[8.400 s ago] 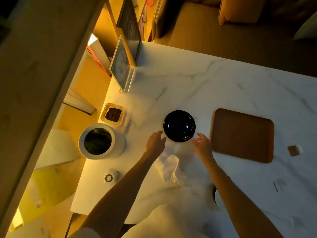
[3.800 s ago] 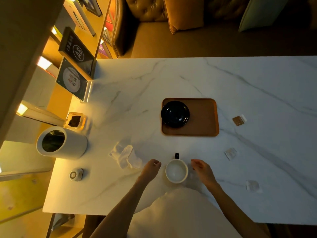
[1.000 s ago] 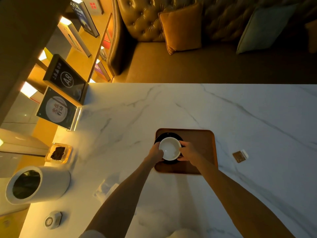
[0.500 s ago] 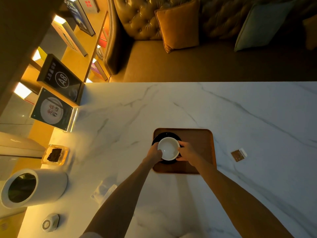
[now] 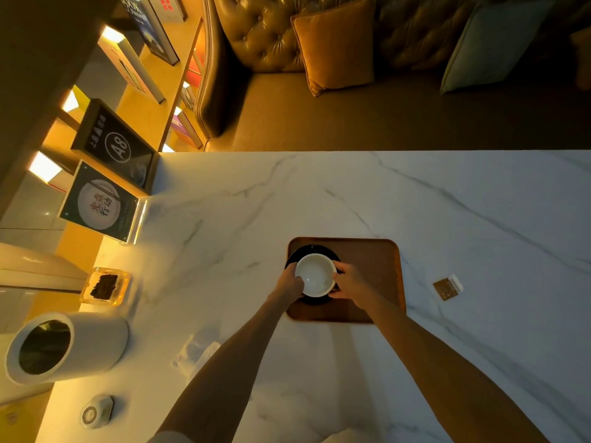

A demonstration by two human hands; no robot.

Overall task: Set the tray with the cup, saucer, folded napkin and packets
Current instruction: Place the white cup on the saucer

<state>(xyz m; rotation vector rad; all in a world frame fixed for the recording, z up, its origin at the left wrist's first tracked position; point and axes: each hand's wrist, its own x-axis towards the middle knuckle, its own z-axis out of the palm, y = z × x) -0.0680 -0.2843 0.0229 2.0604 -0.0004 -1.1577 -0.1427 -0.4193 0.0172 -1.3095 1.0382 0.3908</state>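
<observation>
A brown tray lies on the white marble table. On its left half sits a black saucer, and a white cup stands on it. My left hand grips the cup's left side and my right hand grips its right side. A crumpled white napkin lies on the table to the left, partly behind my left forearm. One brown and white packet lies on the table right of the tray.
A white cylinder container lies at the left edge, with a small glass dish of dark stuff behind it. A small round device sits near the front left corner. Two sign stands and a sofa border the table.
Since the earliest frames the saucer and then the cup went onto the tray. In the last second both hands stay on the cup; only the camera view has shifted slightly.
</observation>
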